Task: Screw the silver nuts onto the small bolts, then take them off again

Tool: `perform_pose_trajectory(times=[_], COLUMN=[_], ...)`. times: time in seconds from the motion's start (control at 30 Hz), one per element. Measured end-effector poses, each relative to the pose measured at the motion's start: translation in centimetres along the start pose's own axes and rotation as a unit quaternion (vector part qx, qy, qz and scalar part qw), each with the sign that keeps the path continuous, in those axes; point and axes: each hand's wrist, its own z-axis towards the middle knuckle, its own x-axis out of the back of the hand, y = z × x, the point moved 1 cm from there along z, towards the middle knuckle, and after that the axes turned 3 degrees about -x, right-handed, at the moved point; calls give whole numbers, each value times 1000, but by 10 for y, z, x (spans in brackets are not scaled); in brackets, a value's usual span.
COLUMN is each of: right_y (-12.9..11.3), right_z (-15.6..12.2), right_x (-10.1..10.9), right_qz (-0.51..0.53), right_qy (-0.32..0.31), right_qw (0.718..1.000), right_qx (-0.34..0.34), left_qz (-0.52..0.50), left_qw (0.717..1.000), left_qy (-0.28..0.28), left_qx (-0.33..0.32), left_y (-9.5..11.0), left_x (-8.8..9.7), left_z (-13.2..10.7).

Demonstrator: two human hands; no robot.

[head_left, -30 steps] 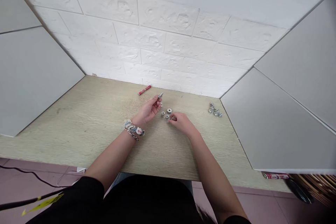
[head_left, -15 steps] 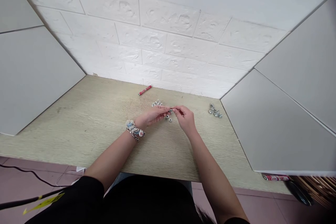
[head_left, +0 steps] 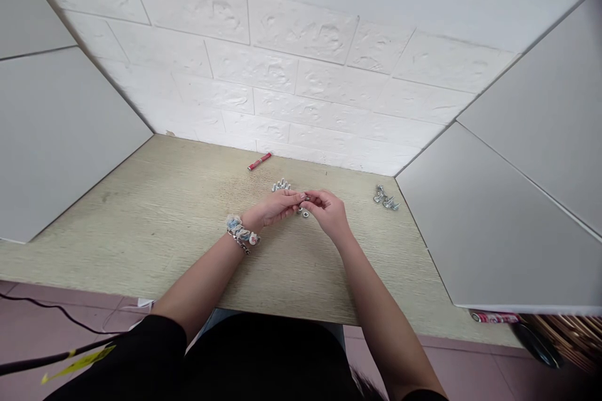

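Observation:
My left hand and my right hand meet above the middle of the wooden tabletop. Their fingertips pinch a small metal fastener, mostly hidden by my fingers. Just below my right fingertips, a steel nut lies on the table. A small row of metal bolts lies just beyond my left hand. Farther right sits a cluster of metal bolts and nuts. My left wrist wears a chain bracelet with a beaded band.
A red marker lies near the white brick-textured back wall. Grey side panels flank the table. A wicker basket shows at the lower right corner, beyond the table's front edge, and a dark cable crosses the floor at the lower left.
Over the last second my hands have come together at their fingertips. The small row of bolts has appeared beyond my left hand, and fewer loose parts remain on the table between my hands.

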Motion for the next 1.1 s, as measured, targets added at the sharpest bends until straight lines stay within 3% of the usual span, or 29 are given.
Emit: perform_pose_trajectory(times=[0.1,0.27,0.47,0.63,0.73,0.87,1.1], right_y=[-4,-3,7,20,30,43,53], right_z=[0,0,4,10,14,19,19], right_x=[2,3,1,5,4,-7,-20], right_qz=[-43,-58,19,101,65,-23,-63], right_qy=[-16,-33,9,54,71,34,3], right_qw=[999,998,998,987,989,995,995], right_qx=[27,14,-65,-115,-115,-86,-82], left_qz=[-1,22,3,-39,-68,-98,-126], left_qw=[1000,1000,1000,998,993,983,973], left_qy=[-3,-4,-2,39,80,124,148], left_qx=[-5,10,24,-26,-58,-90,-125], left_y=[-1,-2,1,8,11,11,9], left_x=[0,3,4,0,-1,3,12], left_z=[1,2,0,-3,-3,-1,3])
